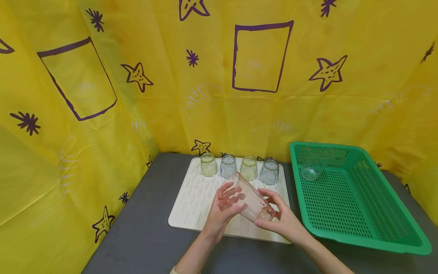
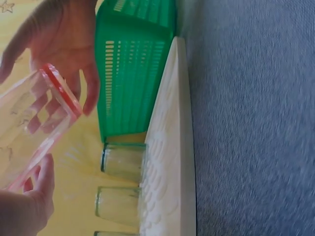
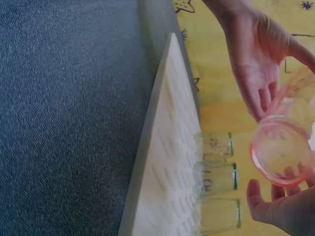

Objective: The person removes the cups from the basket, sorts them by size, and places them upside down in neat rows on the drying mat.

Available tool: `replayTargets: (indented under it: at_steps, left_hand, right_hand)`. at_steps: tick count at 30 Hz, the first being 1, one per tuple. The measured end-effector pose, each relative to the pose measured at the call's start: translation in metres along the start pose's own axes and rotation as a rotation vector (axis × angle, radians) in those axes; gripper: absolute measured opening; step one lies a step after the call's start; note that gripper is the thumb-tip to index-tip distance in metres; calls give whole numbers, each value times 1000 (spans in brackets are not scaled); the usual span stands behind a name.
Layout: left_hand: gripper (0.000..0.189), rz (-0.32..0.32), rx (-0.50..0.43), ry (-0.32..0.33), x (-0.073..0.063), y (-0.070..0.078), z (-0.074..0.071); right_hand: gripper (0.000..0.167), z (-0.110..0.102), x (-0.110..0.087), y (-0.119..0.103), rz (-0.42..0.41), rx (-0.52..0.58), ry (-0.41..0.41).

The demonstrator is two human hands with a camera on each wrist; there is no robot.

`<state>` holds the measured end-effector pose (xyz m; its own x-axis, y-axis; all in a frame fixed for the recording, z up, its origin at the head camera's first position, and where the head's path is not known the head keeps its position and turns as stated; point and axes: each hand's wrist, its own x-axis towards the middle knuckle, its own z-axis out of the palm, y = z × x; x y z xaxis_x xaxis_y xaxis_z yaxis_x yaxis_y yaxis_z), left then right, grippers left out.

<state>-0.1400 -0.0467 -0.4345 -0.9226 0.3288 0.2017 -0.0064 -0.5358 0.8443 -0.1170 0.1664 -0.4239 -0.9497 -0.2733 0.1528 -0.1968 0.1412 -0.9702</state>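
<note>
A pink-tinted clear drinking glass [image 1: 251,199] is held tilted above the white mat, its wide rim to the upper left and its base to the lower right in the head view. My left hand [image 1: 219,213] grips it around the rim end, thumb across the near side. At the base end, my right hand [image 1: 283,217] holds it between thumb and fingers. Both wrist views show the pink glass [image 3: 283,152] between the two hands, with fingers visible through its wall.
Several small greenish and bluish glasses [image 1: 248,169] stand in a row along the back of the white ridged mat [image 1: 191,205]. To the right is a green perforated basket [image 1: 342,194] with a clear glass [image 1: 312,169] in its far left corner. Yellow patterned cloth [image 1: 212,121] hangs behind the dark table [image 1: 137,232].
</note>
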Motion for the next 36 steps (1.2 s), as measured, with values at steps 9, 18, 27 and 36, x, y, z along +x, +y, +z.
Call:
replayTargets:
  at_steps: [9, 18, 27, 36]
  left_hand:
    - [57, -37, -114, -30, -4, -1, 6]
    - [78, -95, 113, -61, -5, 8, -8]
    - [88, -103, 439, -244, -2, 36, -30]
    - [74, -116, 603, -268, 1, 39, -30]
  right_hand:
    - [73, 7, -1, -2, 64, 144, -10]
    - [73, -5, -3, -3, 11, 60, -52]
    - [70, -22, -2, -6, -162, -183, -125]
    - [69, -24, 0, -5, -222, -361, -119]
